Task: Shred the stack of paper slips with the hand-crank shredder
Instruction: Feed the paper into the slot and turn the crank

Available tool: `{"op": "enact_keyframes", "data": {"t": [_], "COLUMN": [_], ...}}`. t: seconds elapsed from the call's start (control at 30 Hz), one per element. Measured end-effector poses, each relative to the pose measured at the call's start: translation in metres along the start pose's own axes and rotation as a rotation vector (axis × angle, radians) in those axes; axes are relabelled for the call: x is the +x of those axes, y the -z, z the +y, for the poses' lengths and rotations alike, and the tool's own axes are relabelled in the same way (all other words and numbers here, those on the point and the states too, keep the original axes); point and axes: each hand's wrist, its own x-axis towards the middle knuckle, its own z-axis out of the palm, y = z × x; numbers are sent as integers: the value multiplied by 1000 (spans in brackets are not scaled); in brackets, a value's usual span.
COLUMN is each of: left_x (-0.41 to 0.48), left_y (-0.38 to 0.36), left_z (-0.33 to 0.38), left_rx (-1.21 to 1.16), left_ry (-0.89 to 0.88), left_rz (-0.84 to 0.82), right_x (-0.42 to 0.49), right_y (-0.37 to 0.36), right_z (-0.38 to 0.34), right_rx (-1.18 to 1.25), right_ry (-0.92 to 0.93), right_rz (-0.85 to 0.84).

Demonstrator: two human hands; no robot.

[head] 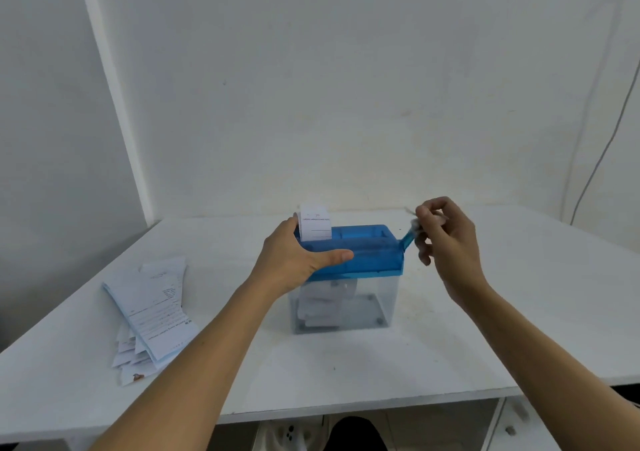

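Observation:
The hand-crank shredder (367, 253) has a blue top on a clear bin (377, 298) and stands mid-table. A white slip (316, 225) sticks up from its slot at the left end. My left hand (298, 260) grips the blue top's left end, thumb along the front edge. My right hand (446, 242) pinches the knob of the blue crank handle (408, 237) at the shredder's right side; the knob is blurred. White shreds (325, 301) lie inside the bin. The stack of paper slips (152, 312) lies on the table to the left.
The white table (519, 312) meets white walls at the back and left. A thin cable (602, 152) hangs down the wall at the right. Under the front edge I see drawer fronts and a dark shape.

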Motion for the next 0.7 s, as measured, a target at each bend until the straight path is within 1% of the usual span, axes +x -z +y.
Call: {"op": "enact_keyframes", "data": {"t": [0.07,0.17,0.3,0.4,0.5,0.63,0.7], "left_x": [-1,-2,-4,-6,-6,-6,-5], "left_y": [1,1,2,1,0,0,-2], "left_z": [1,1,3,5,3,-1,-2], "left_rx": [3,10,9,-3,-13,20,29], "left_ry": [3,2,-10,-20,-26,-30,-28], "left_rz": [6,14,9,-8,-3,17,24], "right_x": [8,27,51,56,41,7,-10], "right_y": [-9,-20,-30,-33,-32,-30,-26], "right_z": [-2,1,18,40,67,95,95], "right_rx": [12,16,-44,-133,-183,-298,-325], "right_ry": [-9,-74,-237,-369,-418,-473,-449], "right_rz": [31,79,101,50,14,47,69]}}
